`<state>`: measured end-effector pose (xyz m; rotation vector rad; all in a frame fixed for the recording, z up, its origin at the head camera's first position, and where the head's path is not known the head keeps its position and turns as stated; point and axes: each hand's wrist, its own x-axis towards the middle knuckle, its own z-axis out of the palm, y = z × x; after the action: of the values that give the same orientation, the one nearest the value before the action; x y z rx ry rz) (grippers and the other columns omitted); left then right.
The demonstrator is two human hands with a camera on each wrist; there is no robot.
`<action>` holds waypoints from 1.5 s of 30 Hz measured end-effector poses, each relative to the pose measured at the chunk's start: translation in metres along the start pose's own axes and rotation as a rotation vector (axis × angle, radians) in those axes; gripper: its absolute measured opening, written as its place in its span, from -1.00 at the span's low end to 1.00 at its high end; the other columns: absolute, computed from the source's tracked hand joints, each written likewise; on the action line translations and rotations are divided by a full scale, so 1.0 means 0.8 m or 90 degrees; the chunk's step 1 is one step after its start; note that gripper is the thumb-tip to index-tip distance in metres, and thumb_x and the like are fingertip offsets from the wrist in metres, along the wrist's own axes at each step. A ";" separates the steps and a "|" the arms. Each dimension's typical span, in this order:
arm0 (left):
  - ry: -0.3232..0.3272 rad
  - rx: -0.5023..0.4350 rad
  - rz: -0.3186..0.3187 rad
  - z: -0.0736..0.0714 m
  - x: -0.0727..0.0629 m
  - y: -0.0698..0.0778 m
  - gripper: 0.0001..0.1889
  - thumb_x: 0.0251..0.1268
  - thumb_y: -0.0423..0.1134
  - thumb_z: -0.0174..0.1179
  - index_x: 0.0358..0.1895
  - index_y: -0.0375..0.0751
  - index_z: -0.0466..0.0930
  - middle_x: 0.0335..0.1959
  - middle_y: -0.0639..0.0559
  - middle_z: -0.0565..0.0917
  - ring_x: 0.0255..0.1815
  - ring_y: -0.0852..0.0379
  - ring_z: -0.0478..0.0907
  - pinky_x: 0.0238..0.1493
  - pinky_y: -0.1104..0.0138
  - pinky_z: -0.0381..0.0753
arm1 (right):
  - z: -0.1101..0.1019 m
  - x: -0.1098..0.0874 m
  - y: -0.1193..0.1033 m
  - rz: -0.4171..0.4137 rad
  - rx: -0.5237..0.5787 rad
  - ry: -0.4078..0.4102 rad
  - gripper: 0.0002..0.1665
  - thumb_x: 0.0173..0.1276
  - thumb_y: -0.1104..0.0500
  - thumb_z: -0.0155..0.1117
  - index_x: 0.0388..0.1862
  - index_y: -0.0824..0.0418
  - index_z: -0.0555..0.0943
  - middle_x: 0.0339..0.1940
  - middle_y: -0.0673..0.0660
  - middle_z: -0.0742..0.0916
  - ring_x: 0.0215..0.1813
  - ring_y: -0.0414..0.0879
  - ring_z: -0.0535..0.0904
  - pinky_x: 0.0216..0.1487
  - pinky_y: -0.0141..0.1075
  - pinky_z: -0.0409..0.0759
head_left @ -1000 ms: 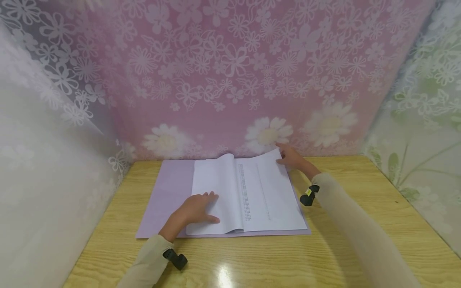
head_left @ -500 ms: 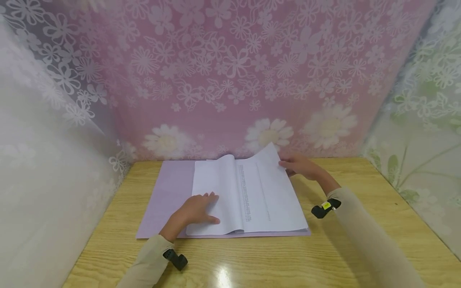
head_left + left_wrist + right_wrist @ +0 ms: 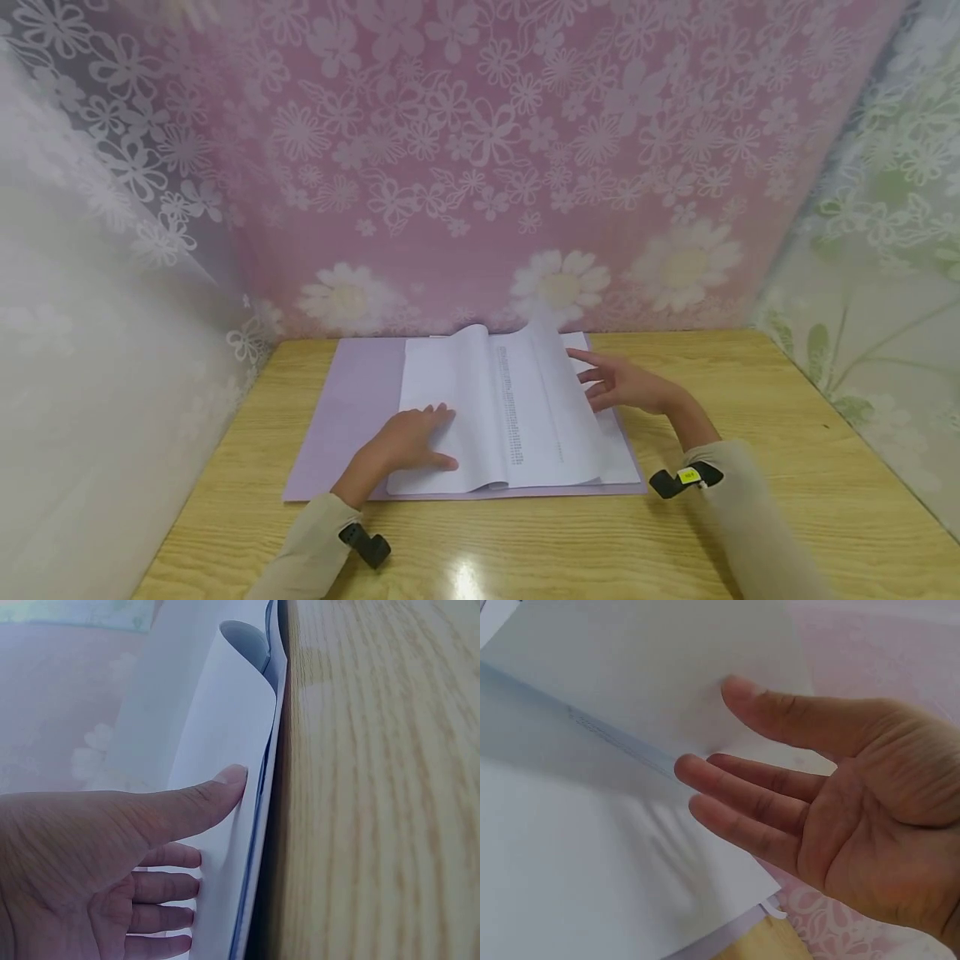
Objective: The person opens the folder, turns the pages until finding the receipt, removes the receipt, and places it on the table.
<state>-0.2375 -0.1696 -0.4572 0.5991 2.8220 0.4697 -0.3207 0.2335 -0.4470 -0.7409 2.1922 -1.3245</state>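
An open document with white pages lies in a light purple folder. My left hand rests on the left-hand pages, its fingers spread; the left wrist view shows the thumb against the paper near the bottom edge. The turning page, printed with columns of small text, stands lifted along its right side. Behind it is my right hand, fingers extended. In the right wrist view the thumb touches the raised sheet, above the white page underneath. One right finger is hidden there.
The folder lies on a wood-grain table. A pink floral backdrop rises at the table's far edge, with pale patterned sides at left and right. Black wrist cameras sit on both sleeves.
My right hand has come from the page's top right corner down along its right side, and the page has lifted leftward, baring the sheet below. The left hand has stayed put.
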 end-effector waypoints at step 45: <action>0.043 -0.161 0.029 -0.009 0.009 -0.023 -0.45 0.66 -0.10 -0.04 0.54 -0.29 0.27 0.51 -0.21 0.41 0.53 -0.18 0.35 0.53 -0.05 0.34 | 0.089 0.025 -0.034 -0.090 -0.248 0.015 0.06 0.14 0.01 0.62 0.57 0.13 0.33 0.62 0.28 0.32 0.45 0.25 0.46 0.36 0.20 0.50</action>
<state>-0.2527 -0.1846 -0.4584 0.6052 2.7528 0.8554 -0.2846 0.1637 -0.4549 -1.0433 2.4895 -0.9771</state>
